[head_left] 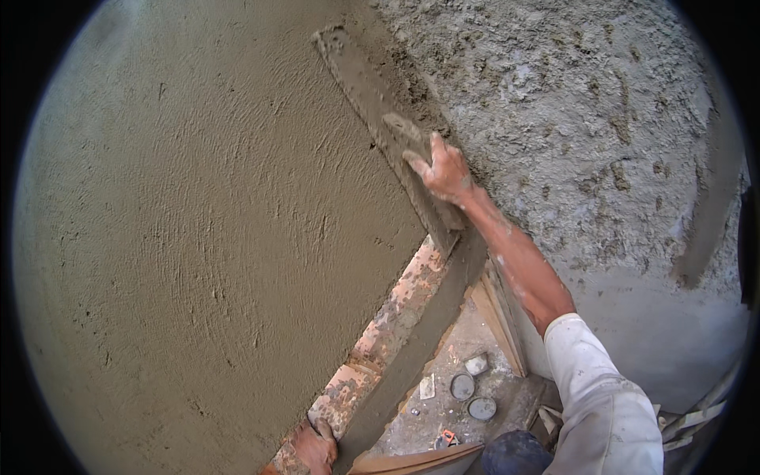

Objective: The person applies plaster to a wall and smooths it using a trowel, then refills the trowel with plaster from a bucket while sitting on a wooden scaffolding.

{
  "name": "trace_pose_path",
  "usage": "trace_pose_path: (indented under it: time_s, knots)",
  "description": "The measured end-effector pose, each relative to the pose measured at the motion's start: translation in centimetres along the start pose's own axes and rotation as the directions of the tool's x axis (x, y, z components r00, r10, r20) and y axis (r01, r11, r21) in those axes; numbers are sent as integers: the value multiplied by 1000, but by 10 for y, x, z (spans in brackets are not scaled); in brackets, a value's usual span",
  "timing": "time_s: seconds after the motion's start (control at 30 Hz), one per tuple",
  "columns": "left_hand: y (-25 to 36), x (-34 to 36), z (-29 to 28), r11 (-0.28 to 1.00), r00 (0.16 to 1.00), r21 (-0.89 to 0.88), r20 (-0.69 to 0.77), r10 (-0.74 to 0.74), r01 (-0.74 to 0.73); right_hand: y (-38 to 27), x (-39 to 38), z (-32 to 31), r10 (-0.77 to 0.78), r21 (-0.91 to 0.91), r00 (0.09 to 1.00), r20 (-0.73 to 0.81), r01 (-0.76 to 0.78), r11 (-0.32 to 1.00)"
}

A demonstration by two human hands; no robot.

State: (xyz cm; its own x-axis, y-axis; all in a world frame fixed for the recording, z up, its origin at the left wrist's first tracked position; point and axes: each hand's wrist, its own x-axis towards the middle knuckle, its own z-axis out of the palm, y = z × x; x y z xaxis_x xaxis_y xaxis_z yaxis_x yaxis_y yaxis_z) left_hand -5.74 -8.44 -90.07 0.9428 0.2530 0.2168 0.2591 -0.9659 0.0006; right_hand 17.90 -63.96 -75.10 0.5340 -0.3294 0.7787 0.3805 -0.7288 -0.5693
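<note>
My right hand point(447, 170) grips the handle of a long plastering float point(360, 83). Wet mortar coats the float, which slants from upper left to lower right with its face against the wall. Its long edge lies along the border of the smooth wet plaster point(198, 198) on the left and a rough grey wall surface point(570, 134) on the right. At the bottom, my left hand point(315, 447) rests on a mottled orange and white strip point(372, 340), holding no tool, its fingers partly visible. The float's lower end reaches the top of that strip.
A grey mortar-covered ledge point(396, 388) runs beside the strip. Far below, the floor holds two round containers point(462, 386), a pale lump point(476, 364) and a small orange object point(449, 437). Wooden boards point(499, 321) lean near the wall. A dark rounded cap point(514, 454) shows at the bottom.
</note>
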Motion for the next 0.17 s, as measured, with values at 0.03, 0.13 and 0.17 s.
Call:
trace_pose_path:
  time_s: [0.03, 0.13, 0.17]
  knots:
    - [10, -5, -6, 1000, 1000, -22, -16, 21, -21, -4, 34, -24, 5, 32, 1000, -28, -4, 999]
    - [18, -1, 3, 998, 999, -51, -26, 41, -43, 14, 98, -43, -110, -6, 978, -177, 110, 994]
    - [11, 1, 9, 998, 999, -54, -23, 31, -32, 21, 97, -39, -104, -2, 979, -175, 106, 994]
